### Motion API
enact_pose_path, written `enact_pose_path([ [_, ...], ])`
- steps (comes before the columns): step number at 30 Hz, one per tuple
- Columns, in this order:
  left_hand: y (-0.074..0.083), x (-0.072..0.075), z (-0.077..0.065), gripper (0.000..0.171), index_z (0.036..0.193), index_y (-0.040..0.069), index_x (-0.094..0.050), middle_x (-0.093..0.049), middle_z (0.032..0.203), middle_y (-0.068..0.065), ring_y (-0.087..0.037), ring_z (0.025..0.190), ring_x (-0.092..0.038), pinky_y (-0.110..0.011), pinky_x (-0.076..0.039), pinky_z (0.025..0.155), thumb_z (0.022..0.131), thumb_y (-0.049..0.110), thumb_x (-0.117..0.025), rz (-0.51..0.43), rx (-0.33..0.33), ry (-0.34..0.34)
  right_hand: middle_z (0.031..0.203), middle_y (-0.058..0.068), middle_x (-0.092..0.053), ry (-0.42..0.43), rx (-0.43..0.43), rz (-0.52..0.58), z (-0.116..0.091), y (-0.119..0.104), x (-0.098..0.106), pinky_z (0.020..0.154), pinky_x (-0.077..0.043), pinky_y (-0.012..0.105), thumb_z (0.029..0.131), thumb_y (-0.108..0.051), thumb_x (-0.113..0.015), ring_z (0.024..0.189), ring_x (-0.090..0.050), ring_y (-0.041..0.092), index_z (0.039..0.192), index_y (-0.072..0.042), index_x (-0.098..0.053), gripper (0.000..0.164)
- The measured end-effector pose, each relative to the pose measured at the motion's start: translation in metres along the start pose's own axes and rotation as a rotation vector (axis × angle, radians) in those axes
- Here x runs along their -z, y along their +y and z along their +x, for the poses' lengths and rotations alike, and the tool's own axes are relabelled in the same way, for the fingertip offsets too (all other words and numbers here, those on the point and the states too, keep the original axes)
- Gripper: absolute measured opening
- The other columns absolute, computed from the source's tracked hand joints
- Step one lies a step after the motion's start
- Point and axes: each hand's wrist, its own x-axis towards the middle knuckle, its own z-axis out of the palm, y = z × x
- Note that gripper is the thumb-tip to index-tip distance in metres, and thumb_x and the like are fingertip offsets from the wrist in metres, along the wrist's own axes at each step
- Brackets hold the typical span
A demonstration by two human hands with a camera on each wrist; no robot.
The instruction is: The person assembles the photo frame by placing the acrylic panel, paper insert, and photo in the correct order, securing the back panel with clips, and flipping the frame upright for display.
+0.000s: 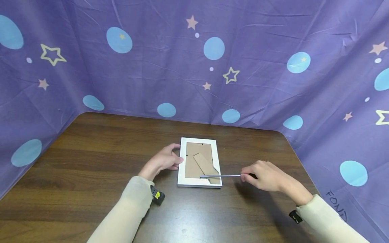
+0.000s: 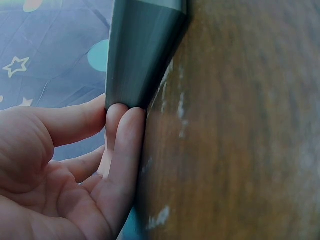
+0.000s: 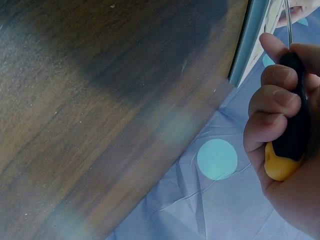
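A white picture frame (image 1: pixel 181 177) lies face down on the table, its brown backing board (image 1: pixel 190 165) and slanted easel stand (image 1: pixel 205 163) facing up. Small dark tabs (image 1: pixel 202 144) show along the board's edge. My left hand (image 1: pixel 164 158) holds the frame's left side, thumb over the rim and fingertips against the side wall (image 2: pixel 135 60). In my right hand (image 1: pixel 265 175) is a screwdriver (image 1: pixel 226 176), fingers wrapped round its black and yellow handle (image 3: pixel 294 120). Its shaft reaches left across the stand's foot, and the tip is at the board's lower edge.
The brown wooden table (image 1: pixel 106 152) carries the frame near its middle. A purple curtain (image 1: pixel 170 67) with stars and blue dots surrounds the back and sides. Dark wrist devices (image 1: pixel 158 195) sit at both sleeves.
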Motion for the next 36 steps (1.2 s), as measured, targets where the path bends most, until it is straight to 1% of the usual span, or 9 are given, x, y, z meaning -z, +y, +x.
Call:
enact_pose_path([
  [16, 0.001, -0.001, -0.001, 0.074, 0.163, 0.003, -0.033, -0.064, 0.098, -0.015, -0.021, 0.082, -0.065, -0.034, -0.067, 0.079, 0.099, 0.001, -0.069, -0.001, 0.002, -0.003, 0.070, -0.025, -0.052, -0.044, -0.029, 0.040, 0.001, -0.001, 0.002, 0.055, -0.043, 0.021, 0.104, -0.026, -0.065, 0.064, -0.048, -0.002, 0.084, -0.031, -0.070, 0.022],
  [21, 0.001, -0.001, -0.001, 0.074, 0.163, 0.002, -0.033, -0.064, 0.100, -0.015, -0.021, 0.083, -0.065, -0.035, -0.067, 0.079, 0.099, 0.001, -0.069, -0.003, -0.001, -0.002, 0.074, -0.025, -0.055, -0.070, -0.038, 0.063, 0.002, -0.002, 0.005, 0.056, -0.044, 0.021, 0.104, -0.022, -0.064, 0.065, -0.049, -0.003, 0.086, -0.030, -0.072, 0.021],
  [26, 0.000, -0.001, 0.000, 0.074, 0.163, 0.002, -0.033, -0.064, 0.100, -0.016, -0.021, 0.083, -0.065, -0.034, -0.067, 0.079, 0.098, 0.001, -0.069, -0.002, 0.001, -0.002, 0.076, -0.025, -0.057, -0.077, -0.029, 0.074, 0.003, -0.003, 0.009, 0.058, -0.046, 0.022, 0.104, -0.021, -0.063, 0.067, -0.050, -0.002, 0.087, -0.030, -0.073, 0.022],
  [32, 0.001, -0.001, 0.000, 0.074, 0.163, 0.003, -0.033, -0.064, 0.101, -0.016, -0.022, 0.083, -0.065, -0.034, -0.067, 0.078, 0.099, 0.001, -0.069, -0.004, 0.006, 0.003, 0.080, -0.019, -0.066, -0.097, -0.029, 0.095, 0.003, -0.004, 0.013, 0.062, -0.051, 0.026, 0.106, -0.025, -0.062, 0.070, -0.054, -0.001, 0.087, -0.028, -0.074, 0.023],
  [36, 0.000, 0.000, 0.001, 0.074, 0.163, 0.003, -0.033, -0.064, 0.101, -0.016, -0.022, 0.083, -0.065, -0.034, -0.067, 0.079, 0.099, 0.001, -0.069, -0.003, 0.006, 0.003, 0.082, -0.016, -0.070, -0.114, -0.042, 0.105, 0.004, -0.004, 0.014, 0.064, -0.053, 0.027, 0.107, -0.026, -0.061, 0.072, -0.057, -0.001, 0.088, -0.028, -0.075, 0.024],
])
